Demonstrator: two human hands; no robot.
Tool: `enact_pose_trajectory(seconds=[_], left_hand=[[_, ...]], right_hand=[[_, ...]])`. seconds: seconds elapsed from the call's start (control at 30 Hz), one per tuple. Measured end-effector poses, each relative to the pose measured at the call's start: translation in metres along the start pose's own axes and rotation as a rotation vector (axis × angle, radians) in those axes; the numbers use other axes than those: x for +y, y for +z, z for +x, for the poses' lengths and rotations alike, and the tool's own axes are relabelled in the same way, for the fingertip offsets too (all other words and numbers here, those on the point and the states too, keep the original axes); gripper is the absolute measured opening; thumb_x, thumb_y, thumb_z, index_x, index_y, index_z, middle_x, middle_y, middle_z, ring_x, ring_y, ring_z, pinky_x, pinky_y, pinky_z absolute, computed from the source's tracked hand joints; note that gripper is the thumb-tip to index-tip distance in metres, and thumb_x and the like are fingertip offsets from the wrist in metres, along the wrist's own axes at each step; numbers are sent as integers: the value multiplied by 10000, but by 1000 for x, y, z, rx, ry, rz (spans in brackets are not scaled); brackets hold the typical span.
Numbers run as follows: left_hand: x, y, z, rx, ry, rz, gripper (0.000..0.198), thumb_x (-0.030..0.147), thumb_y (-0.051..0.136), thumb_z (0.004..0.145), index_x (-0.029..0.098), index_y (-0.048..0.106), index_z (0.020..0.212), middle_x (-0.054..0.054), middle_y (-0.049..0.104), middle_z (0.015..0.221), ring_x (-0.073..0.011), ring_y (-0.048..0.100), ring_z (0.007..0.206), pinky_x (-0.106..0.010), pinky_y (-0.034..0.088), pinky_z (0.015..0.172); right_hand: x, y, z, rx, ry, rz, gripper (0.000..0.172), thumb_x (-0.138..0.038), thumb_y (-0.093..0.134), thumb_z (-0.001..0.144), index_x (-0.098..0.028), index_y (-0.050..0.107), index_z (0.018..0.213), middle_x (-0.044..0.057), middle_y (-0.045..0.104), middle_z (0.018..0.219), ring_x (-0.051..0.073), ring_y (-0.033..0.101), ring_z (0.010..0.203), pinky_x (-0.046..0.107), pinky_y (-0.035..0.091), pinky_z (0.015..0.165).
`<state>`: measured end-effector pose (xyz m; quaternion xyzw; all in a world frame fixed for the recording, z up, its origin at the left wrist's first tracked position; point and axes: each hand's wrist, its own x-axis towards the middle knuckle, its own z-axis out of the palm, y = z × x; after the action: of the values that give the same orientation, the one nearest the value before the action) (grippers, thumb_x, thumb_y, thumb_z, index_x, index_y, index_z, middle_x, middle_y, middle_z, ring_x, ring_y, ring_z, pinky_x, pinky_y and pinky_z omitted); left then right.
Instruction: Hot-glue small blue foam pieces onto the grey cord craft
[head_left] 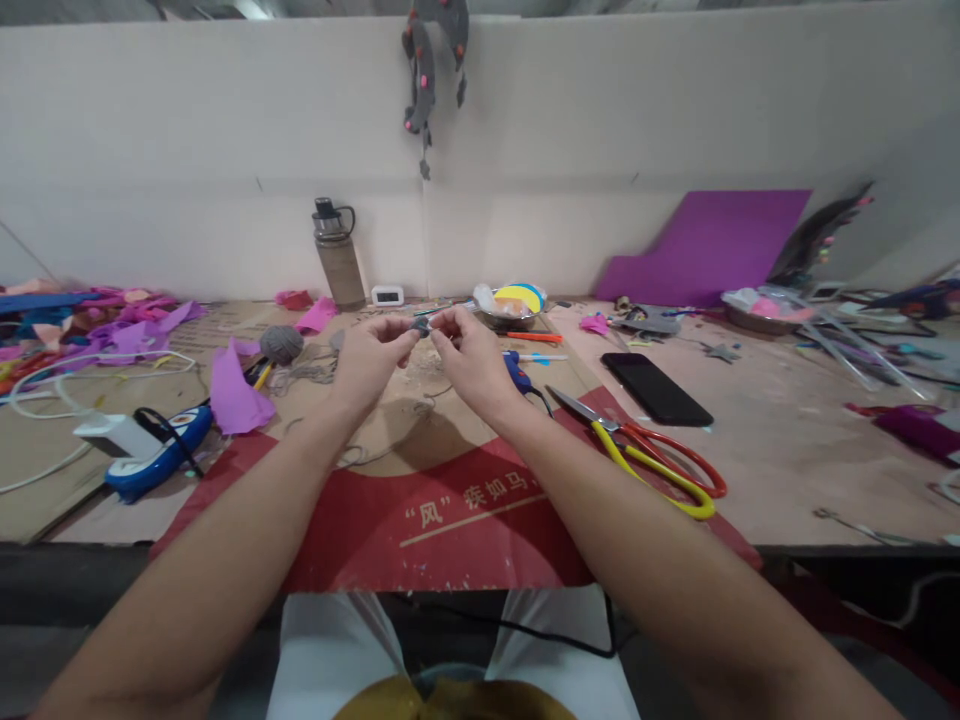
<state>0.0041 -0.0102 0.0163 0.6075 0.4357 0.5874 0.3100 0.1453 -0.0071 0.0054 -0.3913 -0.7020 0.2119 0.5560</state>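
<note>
A small dark grey piece (421, 325), perhaps felt, is pinched between my two hands above the cardboard. My left hand (375, 352) grips its left side with thumb and fingertips. On the other side, my right hand (471, 355) holds it the same way. The fingers partly cover the piece, so its shape does not show. Loose grey yarn (360, 458) trails over the cardboard sheet (345, 540) below my hands. A ball of grey yarn (282, 344) lies left of my left hand. Beside my right wrist is a blue glue gun (517, 372).
Scissors (637, 450) with red and yellow handles and a black phone (656, 388) lie to the right. Leftward are a blue power strip (161, 455) with a white plug and purple felt scraps (238, 390). A bottle (339, 255) and a small digital clock (388, 296) stand behind.
</note>
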Motion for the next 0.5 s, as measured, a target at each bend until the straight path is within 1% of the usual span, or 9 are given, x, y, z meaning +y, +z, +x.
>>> enact_pose_trajectory(seconds=[0.1, 0.2, 0.3, 0.5], left_hand=[[0, 1, 0, -10, -14, -33, 135, 262, 710, 682, 154, 705, 761, 3, 579, 583, -74, 441, 480, -228, 341, 476], [1, 2, -1, -6, -27, -70, 111, 245, 710, 671, 153, 692, 729, 14, 554, 547, -74, 436, 469, -228, 348, 468], [1, 3, -1, -8, -23, -87, 93, 234, 704, 672, 154, 680, 712, 18, 545, 534, -74, 439, 466, -229, 355, 465], [2, 3, -3, -35, -14, -106, 79, 227, 701, 680, 155, 674, 698, 15, 537, 531, -73, 439, 467, -229, 351, 463]], right_hand=[[-2, -2, 0, 23, -74, -95, 85, -169, 541, 810, -204, 526, 886, 24, 586, 840, 150, 530, 780, 304, 441, 723], [-3, -4, 0, 43, -135, -140, 55, -157, 541, 815, -210, 530, 821, 30, 597, 853, 153, 529, 785, 309, 429, 736], [-4, -6, 1, 58, -155, -167, 67, -166, 553, 820, -210, 535, 773, 28, 600, 835, 148, 524, 763, 301, 419, 722], [-4, -7, 2, 69, -168, -200, 82, -198, 556, 833, -203, 545, 753, 31, 600, 805, 145, 514, 730, 291, 405, 692]])
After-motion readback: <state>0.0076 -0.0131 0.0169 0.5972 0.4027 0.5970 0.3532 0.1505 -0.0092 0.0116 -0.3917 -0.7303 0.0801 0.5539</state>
